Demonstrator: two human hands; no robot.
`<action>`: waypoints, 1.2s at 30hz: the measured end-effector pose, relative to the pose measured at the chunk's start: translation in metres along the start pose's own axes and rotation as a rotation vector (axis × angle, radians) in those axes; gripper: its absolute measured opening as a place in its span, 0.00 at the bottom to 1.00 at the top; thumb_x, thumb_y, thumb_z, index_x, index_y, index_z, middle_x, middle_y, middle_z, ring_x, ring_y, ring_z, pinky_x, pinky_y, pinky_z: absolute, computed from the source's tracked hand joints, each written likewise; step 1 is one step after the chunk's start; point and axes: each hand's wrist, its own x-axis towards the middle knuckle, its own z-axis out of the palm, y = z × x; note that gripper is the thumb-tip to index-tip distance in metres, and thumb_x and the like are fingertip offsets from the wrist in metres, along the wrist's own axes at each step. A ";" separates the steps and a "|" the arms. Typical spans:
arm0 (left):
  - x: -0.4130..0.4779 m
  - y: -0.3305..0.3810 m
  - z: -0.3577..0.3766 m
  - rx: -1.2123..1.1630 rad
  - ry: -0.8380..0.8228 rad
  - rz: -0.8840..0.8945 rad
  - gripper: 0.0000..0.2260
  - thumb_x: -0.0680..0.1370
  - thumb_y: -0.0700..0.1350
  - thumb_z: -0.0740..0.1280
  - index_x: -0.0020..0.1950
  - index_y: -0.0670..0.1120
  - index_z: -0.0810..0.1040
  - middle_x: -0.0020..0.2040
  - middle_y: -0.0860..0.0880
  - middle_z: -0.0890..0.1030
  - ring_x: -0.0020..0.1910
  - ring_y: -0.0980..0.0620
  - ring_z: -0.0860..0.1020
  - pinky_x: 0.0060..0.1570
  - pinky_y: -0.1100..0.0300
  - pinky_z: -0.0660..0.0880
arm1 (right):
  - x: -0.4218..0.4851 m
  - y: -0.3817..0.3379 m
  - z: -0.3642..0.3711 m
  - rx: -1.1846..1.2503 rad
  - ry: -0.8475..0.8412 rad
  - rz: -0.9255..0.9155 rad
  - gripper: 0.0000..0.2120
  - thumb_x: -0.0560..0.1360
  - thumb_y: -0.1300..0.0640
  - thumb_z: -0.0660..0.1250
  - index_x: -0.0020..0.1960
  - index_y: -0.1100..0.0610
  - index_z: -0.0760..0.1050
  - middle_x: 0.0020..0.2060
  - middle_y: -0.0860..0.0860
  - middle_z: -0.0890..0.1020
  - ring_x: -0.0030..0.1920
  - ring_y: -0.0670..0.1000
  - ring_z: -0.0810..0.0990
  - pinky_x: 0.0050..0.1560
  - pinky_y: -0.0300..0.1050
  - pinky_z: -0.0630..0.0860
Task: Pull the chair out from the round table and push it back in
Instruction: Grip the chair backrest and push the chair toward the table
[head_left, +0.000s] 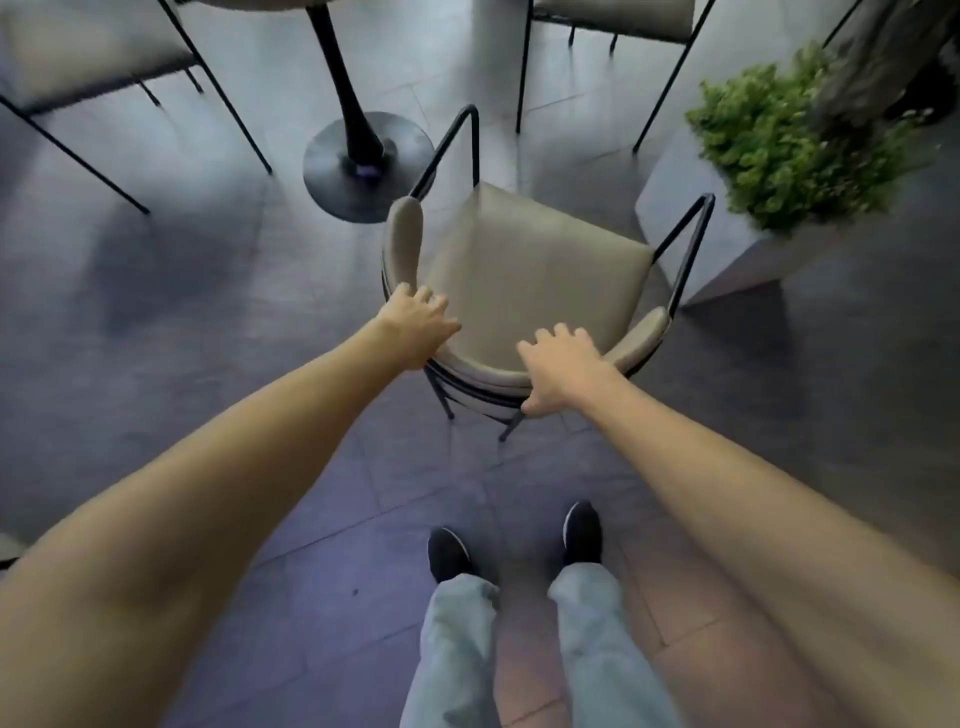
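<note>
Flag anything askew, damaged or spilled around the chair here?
Only the beige padded chair with black metal legs: it stands clear of the black pedestal table base and turned at an angle to it, both hands, left and right, on its curved backrest. That fits the task. No visible damage or spill.

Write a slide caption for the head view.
Both hands, left and right, grip the chair backrest beside the table base.
</note>
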 end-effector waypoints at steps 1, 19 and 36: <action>0.004 0.000 0.002 0.047 -0.023 0.017 0.22 0.79 0.45 0.65 0.72 0.50 0.66 0.66 0.42 0.70 0.64 0.41 0.70 0.58 0.49 0.69 | 0.004 -0.004 0.003 -0.036 -0.043 0.020 0.29 0.70 0.41 0.69 0.66 0.54 0.71 0.63 0.56 0.75 0.64 0.60 0.71 0.60 0.55 0.68; 0.025 0.008 0.063 -0.171 0.156 -0.028 0.16 0.77 0.42 0.64 0.65 0.51 0.72 0.57 0.44 0.73 0.55 0.42 0.74 0.60 0.52 0.65 | 0.033 0.012 0.047 0.108 -0.124 0.068 0.14 0.74 0.61 0.64 0.56 0.48 0.74 0.56 0.50 0.81 0.58 0.57 0.80 0.53 0.52 0.70; -0.008 0.044 0.084 -0.385 0.066 -0.393 0.15 0.76 0.39 0.65 0.62 0.49 0.71 0.56 0.44 0.71 0.52 0.41 0.72 0.57 0.51 0.66 | 0.092 0.031 0.027 -0.140 0.070 -0.201 0.19 0.72 0.62 0.65 0.56 0.43 0.79 0.53 0.47 0.83 0.58 0.55 0.80 0.58 0.53 0.65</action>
